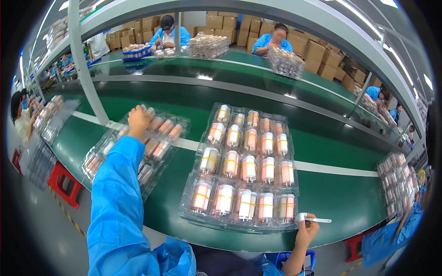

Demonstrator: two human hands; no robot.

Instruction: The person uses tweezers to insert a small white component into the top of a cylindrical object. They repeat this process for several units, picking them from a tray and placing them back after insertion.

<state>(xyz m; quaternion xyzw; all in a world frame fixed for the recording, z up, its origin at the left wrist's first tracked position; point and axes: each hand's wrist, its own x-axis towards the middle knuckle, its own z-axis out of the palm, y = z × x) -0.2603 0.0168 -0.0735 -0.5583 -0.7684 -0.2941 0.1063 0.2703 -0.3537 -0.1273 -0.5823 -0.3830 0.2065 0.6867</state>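
Note:
My left hand (139, 118) reaches to the far edge of a clear plastic tray (162, 134) on the left, its fingers curled downward over the cells; whatever they grip is hidden. Pink and white cylinders fill much of that tray. My right hand (307, 232), at the bench's front edge, pinches a thin white stick-like piece (322, 221) that points right. White covers show on the fingertips. Just left of my right hand lies a larger clear tray (191, 202) with rows of pink and white cylinder bundles (231, 164), most banded with yellow rubber bands.
The green bench (338, 191) carries a white stripe. A grey metal post (83, 64) rises beyond my left arm. At the right stands a stack of filled trays (397, 184). Co-workers in blue sit across the line, cardboard boxes (317, 50) behind them. A red stool (63, 184) stands at left.

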